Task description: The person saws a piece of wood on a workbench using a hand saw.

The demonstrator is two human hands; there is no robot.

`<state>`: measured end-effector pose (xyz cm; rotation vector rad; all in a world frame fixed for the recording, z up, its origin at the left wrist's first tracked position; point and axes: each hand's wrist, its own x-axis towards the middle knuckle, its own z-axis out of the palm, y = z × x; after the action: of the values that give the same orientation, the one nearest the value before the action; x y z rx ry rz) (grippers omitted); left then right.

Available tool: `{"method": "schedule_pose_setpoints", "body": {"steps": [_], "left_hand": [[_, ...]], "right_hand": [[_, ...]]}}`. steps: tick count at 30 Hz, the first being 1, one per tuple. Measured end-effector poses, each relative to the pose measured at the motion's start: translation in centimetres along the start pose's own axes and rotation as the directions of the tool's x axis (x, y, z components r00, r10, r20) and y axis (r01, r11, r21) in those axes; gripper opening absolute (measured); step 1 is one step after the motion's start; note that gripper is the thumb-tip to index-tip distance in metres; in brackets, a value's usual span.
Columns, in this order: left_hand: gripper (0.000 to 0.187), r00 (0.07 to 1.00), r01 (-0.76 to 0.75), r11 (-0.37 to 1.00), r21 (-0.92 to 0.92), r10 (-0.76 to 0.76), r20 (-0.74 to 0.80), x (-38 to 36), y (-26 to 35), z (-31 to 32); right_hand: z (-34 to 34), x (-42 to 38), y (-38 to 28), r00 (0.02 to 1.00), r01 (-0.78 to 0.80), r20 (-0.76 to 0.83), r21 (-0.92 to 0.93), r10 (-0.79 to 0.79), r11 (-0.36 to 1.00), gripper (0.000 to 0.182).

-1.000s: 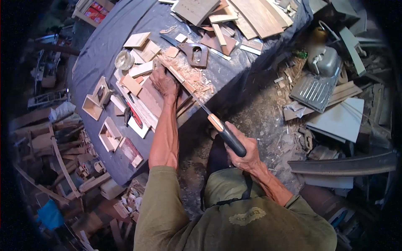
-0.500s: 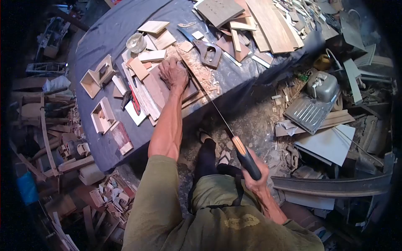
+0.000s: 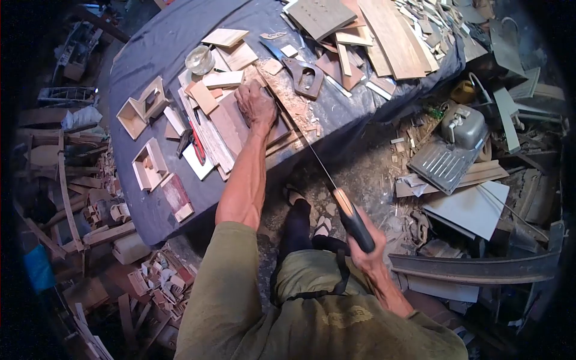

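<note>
My right hand (image 3: 367, 247) is wrapped round the black and orange handle of a saw (image 3: 354, 223). The saw's thin blade runs up and left to the table's edge, along the right side of a brown wooden board (image 3: 231, 120). My left hand (image 3: 256, 107) presses on that board with its fingers curled; whether they grip anything beneath is hidden. Sawdust (image 3: 294, 108) lies just right of the blade. A dark-handled handsaw (image 3: 306, 78) rests beyond the sawdust.
On the cloth-covered table (image 3: 135, 207) are small wooden boxes (image 3: 150, 165), a glass jar (image 3: 199, 60), a red tool (image 3: 198, 147) and stacked boards (image 3: 396, 39). A metal sink (image 3: 447, 156) and scrap wood lie on the floor at right.
My right hand and the saw have shifted slightly up and right. The table and my left hand appear slightly further right in view.
</note>
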<state>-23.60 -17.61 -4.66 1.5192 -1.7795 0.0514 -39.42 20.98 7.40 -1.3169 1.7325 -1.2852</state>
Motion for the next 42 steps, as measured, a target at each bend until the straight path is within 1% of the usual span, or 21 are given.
{"method": "schedule_pose_setpoints", "body": {"steps": [2, 6, 8, 11, 12, 14, 15, 17, 19, 22, 24, 25, 27, 29, 30, 32, 36, 37, 38, 41, 42], "left_hand": [[0.013, 1.000, 0.011, 1.000, -0.003, -0.011, 0.012, -0.2, 0.4, -0.5], [0.012, 1.000, -0.011, 0.998, -0.067, 0.012, 0.018, 0.0, 0.6, -1.0], [0.012, 1.000, -0.029, 0.998, -0.053, 0.029, 0.004, 0.0, -0.5, 0.1], [0.013, 0.997, -0.060, 0.997, -0.043, 0.058, -0.042, 0.4, -0.2, 0.0], [0.013, 0.997, -0.064, 0.997, -0.042, 0.061, -0.056, 0.0, 0.2, -0.3], [0.015, 1.000, -0.015, 0.999, -0.037, 0.014, -0.017, -0.1, 0.7, -0.6], [0.016, 1.000, 0.010, 0.999, -0.031, -0.010, 0.001, 0.0, 0.7, -0.7], [0.017, 1.000, -0.012, 0.999, -0.032, 0.012, 0.017, -0.1, 0.4, -0.8], [0.018, 0.999, -0.029, 0.999, -0.039, 0.030, 0.018, 0.0, 0.3, -0.7], [0.018, 0.999, -0.033, 0.999, -0.040, 0.033, 0.006, -0.1, 0.0, -0.2], [0.018, 0.999, -0.042, 0.999, -0.029, 0.042, 0.013, 0.1, -0.2, -0.2], [0.018, 0.998, -0.056, 0.998, -0.033, 0.056, -0.010, 0.4, -0.1, -0.1], [0.019, 0.997, -0.069, 0.997, -0.044, 0.067, -0.043, 0.0, 0.1, -0.2], [0.020, 1.000, -0.029, 0.999, -0.027, 0.028, -0.007, 0.3, 0.3, -0.4], [0.020, 1.000, -0.008, 1.000, -0.017, 0.008, 0.020, -0.1, 0.3, -0.4], [0.020, 1.000, -0.024, 0.999, -0.047, 0.025, 0.011, -0.2, 0.2, -0.5], [0.021, 0.998, -0.037, 0.998, -0.051, 0.040, 0.043, 0.1, -0.1, -0.5], [0.022, 0.999, -0.020, 0.997, -0.075, 0.023, 0.041, 0.0, 0.1, -0.6], [0.022, 0.999, -0.023, 0.997, -0.069, 0.025, 0.034, 0.4, 0.2, -0.6], [0.021, 0.998, -0.009, 0.999, -0.051, 0.012, 0.054, 0.0, 0.4, -0.7], [0.021, 0.998, -0.003, 0.999, -0.041, 0.006, 0.066, 0.0, 0.3, -0.8]], "right_hand": [[-1.3, -1.9, -0.3, 1.000, -0.012, -0.002, -0.021, 0.012, 1.000, 0.059], [-0.6, -1.1, 0.3, 1.000, 0.010, -0.001, -0.047, -0.010, 0.999, 0.059], [1.3, 2.5, -0.8, 0.999, -0.037, 0.018, -0.016, 0.038, 0.999, 0.060], [2.2, 4.6, -1.0, 0.988, -0.139, 0.075, 0.008, 0.138, 0.990, 0.054], [2.0, 4.1, -1.1, 0.990, -0.134, 0.056, 0.023, 0.133, 0.991, 0.055], [0.8, 1.9, -0.8, 0.994, -0.111, 0.014, 0.048, 0.111, 0.993, 0.056], [-0.3, 0.0, -0.2, 0.985, -0.166, 0.047, 0.016, 0.165, 0.986, 0.058], [-1.2, -1.6, -0.4, 0.999, -0.048, 0.022, -0.016, 0.049, 0.999, 0.059], [-0.9, -1.3, -0.8, 0.999, 0.035, -0.023, -0.048, -0.036, 0.998, 0.060], [1.7, 2.5, -0.4, 1.000, -0.012, -0.021, 0.009, 0.013, 1.000, 0.060], [2.3, 3.7, -0.1, 1.000, -0.018, 0.017, 0.024, 0.018, 1.000, 0.060], [2.5, 4.2, -0.1, 0.999, -0.016, 0.033, 0.028, 0.015, 0.999, 0.060], [1.4, 2.2, -0.1, 1.000, -0.031, 0.004, 0.019, 0.031, 0.999, 0.059], [0.3, 0.0, 0.1, 1.000, 0.005, -0.014, 0.018, -0.005, 1.000, 0.059], [0.0, -0.7, -0.3, 0.999, -0.034, -0.001, 0.027, 0.035, 0.999, 0.059], [-0.7, -1.4, -1.2, 0.994, -0.109, 0.018, 0.042, 0.109, 0.993, 0.060], [2.3, 3.6, -0.2, 0.992, -0.115, 0.049, 0.049, 0.112, 0.992, 0.060], [2.8, 4.0, 0.3, 0.999, -0.036, 0.012, 0.060, 0.035, 0.998, 0.061], [2.6, 4.0, 0.2, 0.999, -0.030, 0.014, 0.050, 0.029, 0.998, 0.061], [0.3, 0.0, 0.2, 0.998, -0.056, 0.030, 0.041, 0.055, 0.998, 0.061], [-0.1, -1.1, 0.1, 0.999, 0.025, -0.026, 0.030, -0.024, 0.999, 0.061]]}}
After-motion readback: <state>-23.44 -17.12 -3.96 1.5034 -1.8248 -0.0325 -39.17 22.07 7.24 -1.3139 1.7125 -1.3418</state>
